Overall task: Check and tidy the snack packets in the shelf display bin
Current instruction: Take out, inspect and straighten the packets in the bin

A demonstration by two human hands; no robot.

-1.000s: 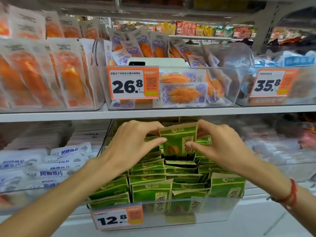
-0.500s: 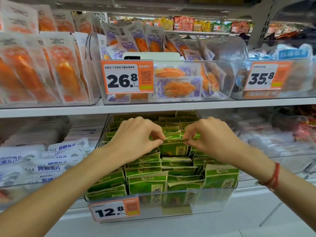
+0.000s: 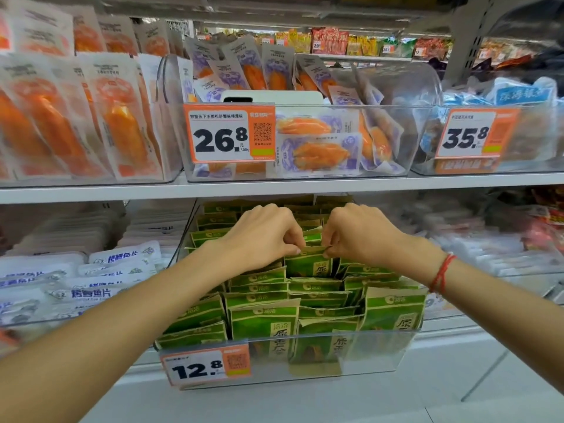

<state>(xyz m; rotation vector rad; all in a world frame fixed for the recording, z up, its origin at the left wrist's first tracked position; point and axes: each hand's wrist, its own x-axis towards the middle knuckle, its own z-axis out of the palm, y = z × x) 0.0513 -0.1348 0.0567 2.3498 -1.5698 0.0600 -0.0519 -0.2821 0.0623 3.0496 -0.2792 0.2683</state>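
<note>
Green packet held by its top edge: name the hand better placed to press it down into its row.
Either; marginally the left hand. Both pinch the green packet by its top corners, but the right hand's side is crowded by taller packets.

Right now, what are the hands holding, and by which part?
Both hands pinch one green snack packet by its top edge: the left hand at its left corner, the right hand at its right.

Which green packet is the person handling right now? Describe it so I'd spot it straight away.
Find the clear bin with the 12.8 price tag on the lower shelf, full of green packets. In its middle column stands the green packet. Unlike its neighbours, its top edge is pinched by the left hand and right hand.
</note>
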